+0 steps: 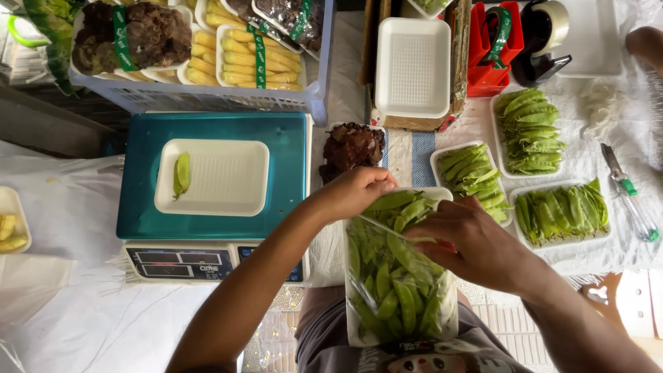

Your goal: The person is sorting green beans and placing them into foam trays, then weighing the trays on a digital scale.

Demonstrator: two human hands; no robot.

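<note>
A clear plastic bag (397, 290) full of green snow pea pods rests on my lap. My left hand (356, 190) is closed over pods at the bag's top edge. My right hand (466, 242) pinches the bag's rim on the right side. To the left, a white foam tray (228, 178) sits on a teal scale (283, 148) and holds a single pea pod (181, 173).
Three foam trays of pea pods (528, 131) lie right. An empty foam tray (413, 65) and a tray of dark mushrooms (352, 145) sit behind. A crate (200, 97) of wrapped baby corn and mushrooms stands back left. A red tape dispenser (494, 48) and knife (615, 166) lie right.
</note>
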